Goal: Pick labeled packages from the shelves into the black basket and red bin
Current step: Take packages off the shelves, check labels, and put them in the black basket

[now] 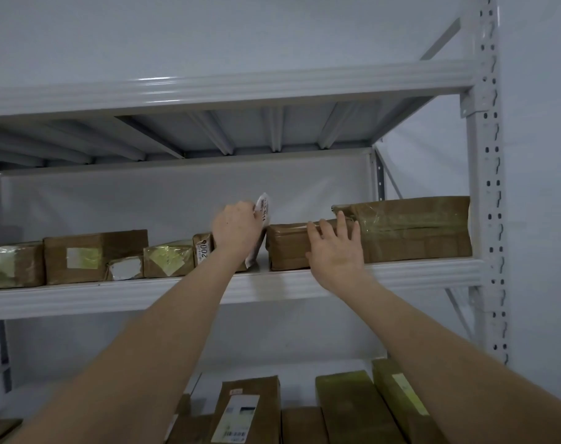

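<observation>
Left grip point(237, 232) is curled tight round a thin white labeled package point(262, 208), which stands on edge on the shelf point(417, 274). Just right of it, the right grip point(335, 251) lies flat with fingers spread on a brown taped box point(285, 248). There's a bigger box point(414, 229) just beside that grip's far side.

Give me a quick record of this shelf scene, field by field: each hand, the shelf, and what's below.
left hand: grips a white labelled packet upright between boxes
right hand: fingers spread, resting on a low brown box
shelf: row of taped brown boxes, tallest box at far right
below: more brown boxes, one with a printed label
basket and bin: not in view
</observation>
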### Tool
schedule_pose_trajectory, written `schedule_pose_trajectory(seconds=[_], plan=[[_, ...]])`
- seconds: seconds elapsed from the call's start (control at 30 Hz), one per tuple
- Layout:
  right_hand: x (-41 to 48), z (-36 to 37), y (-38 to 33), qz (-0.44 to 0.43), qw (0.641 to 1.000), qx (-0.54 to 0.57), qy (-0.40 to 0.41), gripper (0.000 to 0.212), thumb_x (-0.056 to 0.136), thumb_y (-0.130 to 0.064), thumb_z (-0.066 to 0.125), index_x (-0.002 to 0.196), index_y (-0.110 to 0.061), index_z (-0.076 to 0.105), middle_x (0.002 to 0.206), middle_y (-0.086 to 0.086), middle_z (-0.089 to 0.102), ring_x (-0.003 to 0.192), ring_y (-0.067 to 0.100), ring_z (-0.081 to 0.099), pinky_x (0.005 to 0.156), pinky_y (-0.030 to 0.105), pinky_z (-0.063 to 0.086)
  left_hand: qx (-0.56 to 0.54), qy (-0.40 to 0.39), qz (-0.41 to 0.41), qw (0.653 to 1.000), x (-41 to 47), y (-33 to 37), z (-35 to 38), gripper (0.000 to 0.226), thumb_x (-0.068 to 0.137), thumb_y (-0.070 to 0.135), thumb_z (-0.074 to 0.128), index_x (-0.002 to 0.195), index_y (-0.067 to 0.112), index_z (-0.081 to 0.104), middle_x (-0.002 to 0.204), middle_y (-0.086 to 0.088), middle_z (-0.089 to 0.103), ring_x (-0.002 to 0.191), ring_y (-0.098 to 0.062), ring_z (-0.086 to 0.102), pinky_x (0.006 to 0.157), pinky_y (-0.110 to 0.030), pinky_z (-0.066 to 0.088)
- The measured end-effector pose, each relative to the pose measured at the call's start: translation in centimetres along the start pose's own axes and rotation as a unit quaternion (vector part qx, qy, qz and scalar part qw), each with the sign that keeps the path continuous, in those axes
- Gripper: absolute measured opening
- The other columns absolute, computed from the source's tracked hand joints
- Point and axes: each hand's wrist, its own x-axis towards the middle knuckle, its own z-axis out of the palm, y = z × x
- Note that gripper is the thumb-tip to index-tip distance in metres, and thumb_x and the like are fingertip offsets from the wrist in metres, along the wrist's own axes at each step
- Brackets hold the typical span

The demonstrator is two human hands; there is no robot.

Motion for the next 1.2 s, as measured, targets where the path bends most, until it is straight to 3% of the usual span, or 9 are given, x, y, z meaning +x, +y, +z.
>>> schedule_pose_trajectory(seconds=[0.17,0.4,0.47,0.6,0.7,0.83,0.97,1.1,1.2], plan=[[-0.8,-0.7,0.2,0.0,0.998,0.055,-0.026,0.057,0.099,-0.034,0.039,0.151,-0.021,0.019,0.159,0.007,0.013,0.146,0.038,-0.003,0.117,0.054,0.001,-0.102,0.05,-0.002,0.994,-0.6,-0.9,-2.4,0.027,0.091,0.022,0.055,0.068,0.009,0.061,0.06,-0.007,0.057,0.061,-0.026,0.055,0.051,-0.028,0.038],[-3.3,-2.8,-1.7,0.041,0.937,0.341,0.07,0.047,0.098,-0.042,0.043,0.138,-0.018,0.046,0.14,0.005,0.047,0.132,0.027,0.033,0.106,0.038,0.03,-0.189,0.071,-0.019,0.979,-4.8,-1.5,-4.6,0.018,0.086,0.031,0.065,0.082,0.015,0.072,0.071,0.003,0.064,0.062,-0.014,0.055,0.057,-0.026,0.041],[-3.7,-3.8,-2.2,0.077,0.894,0.44,0.035,0.048,0.098,-0.045,0.042,0.135,-0.016,0.052,0.135,0.005,0.053,0.128,0.026,0.042,0.103,0.035,0.033,-0.208,0.076,-0.034,0.974,-6.4,-1.5,-5.0,0.017,0.085,0.03,0.066,0.079,0.015,0.072,0.069,0.003,0.064,0.061,-0.014,0.054,0.056,-0.027,0.039],[-4.8,-5.1,-2.5,0.161,0.743,0.646,-0.071,0.063,0.093,-0.058,0.043,0.133,-0.01,0.052,0.129,0.008,0.059,0.123,0.026,0.05,0.106,0.04,0.037,-0.206,0.038,0.004,0.978,-9.7,-1.2,-5.4,0.013,0.085,0.027,0.068,0.088,0.015,0.074,0.076,0.001,0.07,0.07,-0.015,0.061,0.062,-0.029,0.048],[-5.6,-5.5,-2.2,0.198,0.69,0.682,-0.139,0.071,0.084,-0.068,0.051,0.128,-0.012,0.055,0.121,0.008,0.062,0.113,0.026,0.055,0.1,0.044,0.043,-0.206,-0.016,0.073,0.976,-12.3,-0.7,-5.3,0.014,0.084,0.023,0.071,0.093,0.014,0.076,0.087,-0.001,0.073,0.077,-0.016,0.066,0.072,-0.033,0.054],[-6.6,-4.4,-2.0,0.2,0.722,0.649,-0.129,0.036,0.082,-0.036,0.071,0.104,-0.008,0.064,0.1,0.008,0.066,0.094,0.025,0.061,0.078,0.035,0.049,-0.164,-0.132,0.145,0.967,-14.6,-0.1,-4.8,0.021,0.082,0.02,0.072,0.103,0.019,0.074,0.106,0.002,0.071,0.096,-0.014,0.064,0.088,-0.032,0.05],[-7.9,-3.4,-1.3,0.209,0.766,0.604,-0.072,0.005,0.082,-0.01,0.062,0.086,-0.009,0.065,0.083,0.011,0.066,0.079,0.028,0.061,0.071,0.037,0.049,-0.19,-0.152,0.122,0.962,-15.6,-0.5,-4.8,0.03,0.082,0.038,0.07,0.107,0.022,0.071,0.113,0.006,0.067,0.101,-0.008,0.059,0.09,-0.03,0.048],[-9.3,-3.1,-0.2,0.201,0.736,0.643,-0.076,0.018,0.085,-0.008,0.062,0.098,-0.02,0.065,0.09,0.007,0.069,0.082,0.023,0.064,0.08,0.036,0.052,-0.246,-0.055,-0.059,0.966,-15.0,-2.0,-5.3,0.045,0.084,0.034,0.069,0.125,0.019,0.056,0.119,0.007,0.059,0.108,-0.012,0.055,0.088,-0.029,0.045],[-10.1,-3.1,0.4,0.185,0.725,0.661,-0.06,0.02,0.085,-0.005,0.061,0.095,-0.022,0.065,0.082,-0.003,0.065,0.075,0.016,0.061,0.068,0.029,0.05,-0.367,-0.101,-0.207,0.901,-14.6,-2.9,-5.3,0.06,0.084,0.031,0.071,0.135,0.013,0.046,0.123,-0.002,0.059,0.106,-0.017,0.056,0.088,-0.033,0.048]])
